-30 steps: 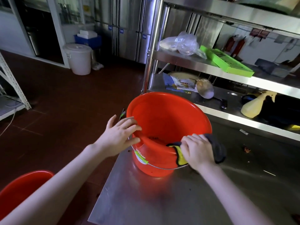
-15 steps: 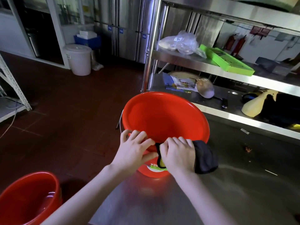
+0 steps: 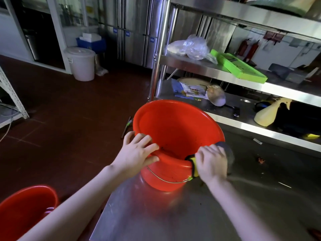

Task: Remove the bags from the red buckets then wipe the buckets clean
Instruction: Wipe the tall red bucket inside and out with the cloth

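By the left hand (image 3: 137, 152) the bucket (image 3: 173, 129) is gripped at its rim's 8 o'clock, fingers curled inside, thumb outside. A dark cloth (image 3: 226, 151) is clutched over the rim at 4 o'clock by the right hand (image 3: 211, 162). The bucket is stood upright on the tabletop (image 3: 173, 216); a second bucket (image 3: 26, 211) is seen at 7 o'clock, off the tabletop.

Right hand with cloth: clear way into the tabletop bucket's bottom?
Likely yes. The bucket is open-topped, no bag inside; the right hand holds the cloth on its near rim, and the left hand grips the rim aside.
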`<state>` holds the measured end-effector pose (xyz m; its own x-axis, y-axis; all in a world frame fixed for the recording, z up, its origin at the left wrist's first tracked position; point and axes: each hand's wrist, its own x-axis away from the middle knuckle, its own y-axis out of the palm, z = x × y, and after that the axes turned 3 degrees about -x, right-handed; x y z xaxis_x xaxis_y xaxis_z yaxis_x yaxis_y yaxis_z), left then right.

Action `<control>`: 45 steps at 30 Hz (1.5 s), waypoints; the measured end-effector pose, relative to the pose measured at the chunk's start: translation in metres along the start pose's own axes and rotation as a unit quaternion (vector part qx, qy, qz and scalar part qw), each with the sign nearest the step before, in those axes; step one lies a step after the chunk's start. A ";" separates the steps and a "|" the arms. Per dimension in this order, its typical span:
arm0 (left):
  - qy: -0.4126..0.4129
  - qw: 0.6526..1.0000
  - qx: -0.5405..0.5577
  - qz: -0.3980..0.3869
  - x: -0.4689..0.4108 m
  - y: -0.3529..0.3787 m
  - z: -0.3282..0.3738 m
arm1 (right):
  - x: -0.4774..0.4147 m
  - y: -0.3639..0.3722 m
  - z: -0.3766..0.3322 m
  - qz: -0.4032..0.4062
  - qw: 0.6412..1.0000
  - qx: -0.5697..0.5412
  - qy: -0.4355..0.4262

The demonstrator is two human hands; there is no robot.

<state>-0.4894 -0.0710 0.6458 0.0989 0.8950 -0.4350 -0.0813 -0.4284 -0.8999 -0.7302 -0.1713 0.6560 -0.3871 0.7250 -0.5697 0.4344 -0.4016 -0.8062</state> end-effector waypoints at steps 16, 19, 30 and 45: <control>-0.007 0.996 0.060 0.066 0.001 0.020 0.031 | 0.004 -0.010 0.009 -0.026 1.000 -0.001 0.000; 0.005 0.996 0.083 0.035 -0.001 0.012 0.026 | 0.027 0.001 -0.055 0.007 1.000 0.000 0.006; -0.408 0.872 0.269 0.029 -0.002 0.006 -0.027 | 0.089 -0.013 -0.117 -0.116 0.974 0.055 -0.185; -0.391 0.860 0.288 0.157 0.069 0.112 -0.043 | 0.093 0.076 -0.062 -0.452 0.879 0.073 -0.136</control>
<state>-0.4487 -0.0625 0.5135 -0.6964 0.6524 -0.2990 -0.4814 -0.7336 -0.4796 -0.6831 -0.0999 0.5515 -0.7094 0.6320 0.3119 -0.2511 0.1870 -0.9497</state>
